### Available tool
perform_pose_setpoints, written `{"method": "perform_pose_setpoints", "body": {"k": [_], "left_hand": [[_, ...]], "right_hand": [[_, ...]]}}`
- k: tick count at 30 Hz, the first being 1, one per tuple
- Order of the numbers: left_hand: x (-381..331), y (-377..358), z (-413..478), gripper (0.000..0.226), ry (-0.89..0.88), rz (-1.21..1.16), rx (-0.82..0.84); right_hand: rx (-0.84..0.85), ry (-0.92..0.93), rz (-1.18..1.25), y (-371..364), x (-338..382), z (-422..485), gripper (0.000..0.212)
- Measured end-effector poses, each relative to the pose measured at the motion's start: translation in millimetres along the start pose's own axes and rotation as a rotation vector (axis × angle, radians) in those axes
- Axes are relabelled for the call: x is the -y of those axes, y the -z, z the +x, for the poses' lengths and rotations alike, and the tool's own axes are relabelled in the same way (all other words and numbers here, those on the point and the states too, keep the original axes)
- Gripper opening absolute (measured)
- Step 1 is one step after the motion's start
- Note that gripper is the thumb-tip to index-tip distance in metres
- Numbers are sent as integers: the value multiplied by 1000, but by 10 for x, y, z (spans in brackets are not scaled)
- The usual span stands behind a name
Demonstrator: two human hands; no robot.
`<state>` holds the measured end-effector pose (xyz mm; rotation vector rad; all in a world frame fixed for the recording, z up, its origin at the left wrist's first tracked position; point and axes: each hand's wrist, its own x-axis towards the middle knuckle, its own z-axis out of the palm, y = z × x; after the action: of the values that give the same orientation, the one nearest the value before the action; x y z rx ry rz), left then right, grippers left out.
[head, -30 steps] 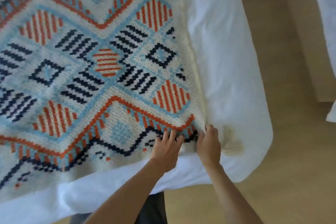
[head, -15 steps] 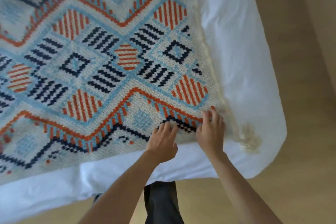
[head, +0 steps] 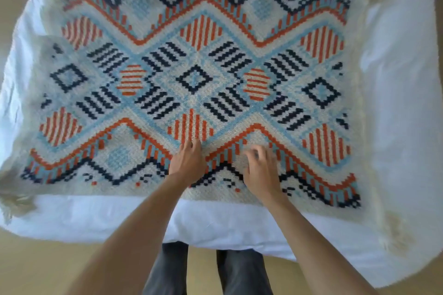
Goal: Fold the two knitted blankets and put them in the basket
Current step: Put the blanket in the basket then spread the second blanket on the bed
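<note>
A knitted blanket [head: 196, 79] with cream ground and orange, navy and light-blue diamond and zigzag patterns lies spread flat on a white bed [head: 402, 103]. It shows cream tassels at its corners. My left hand [head: 188, 161] rests flat on the blanket near the middle of its near edge, fingers pointing away from me. My right hand [head: 260, 170] lies on the blanket just to the right, blurred, fingers spread. Neither hand grips the fabric. A second blanket and a basket are not in view.
The white bedding [head: 215, 225] hangs over the bed's near edge in front of my legs in dark trousers [head: 206, 270]. Tan floor [head: 36, 263] shows at the lower left and beside the bed's corners.
The view has swung left so the whole blanket is now in sight. Both hands have moved from the blanket's near right corner to the middle of its near edge.
</note>
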<state>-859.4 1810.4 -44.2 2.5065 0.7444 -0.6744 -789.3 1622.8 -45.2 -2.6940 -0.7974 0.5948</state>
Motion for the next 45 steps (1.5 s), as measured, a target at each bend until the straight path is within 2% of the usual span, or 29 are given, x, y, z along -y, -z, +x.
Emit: {"method": "perform_pose_setpoints", "body": {"k": [7, 15, 23, 26, 29, 32, 35, 38, 42, 45], "left_hand": [[960, 553, 367, 43, 88, 45, -90], [1662, 1281, 1029, 45, 32, 84, -112], [2251, 1956, 1966, 44, 26, 72, -166], [2436, 2209, 2325, 54, 35, 72, -210], [2548, 2478, 2714, 60, 43, 58, -288], [2575, 2745, 3077, 66, -6, 63, -371], [2492, 2972, 3371, 79, -57, 90, -422], [2381, 3114, 3614, 73, -127, 272, -370], [2378, 3118, 3610, 49, -227, 556, -322], [2501, 3009, 3459, 45, -350, 402, -301]], "right_hand": [[-7, 26, -33, -45, 577, 541, 34], [-39, -12, -79, -132, 1482, 1376, 32], [-21, 4, -145, -73, 2116, 2600, 37], [-31, 41, -158, -44, 2284, 3156, 35], [-102, 106, -187, 19, 2441, 3732, 41], [-212, 158, -220, 154, 2579, 4298, 55], [-195, 163, -271, 264, 2690, 4747, 67], [-95, 223, -419, 329, 2736, 4965, 56], [-128, 375, -489, 305, 2749, 4809, 32], [-81, 350, -293, 266, 2732, 4648, 36]]}}
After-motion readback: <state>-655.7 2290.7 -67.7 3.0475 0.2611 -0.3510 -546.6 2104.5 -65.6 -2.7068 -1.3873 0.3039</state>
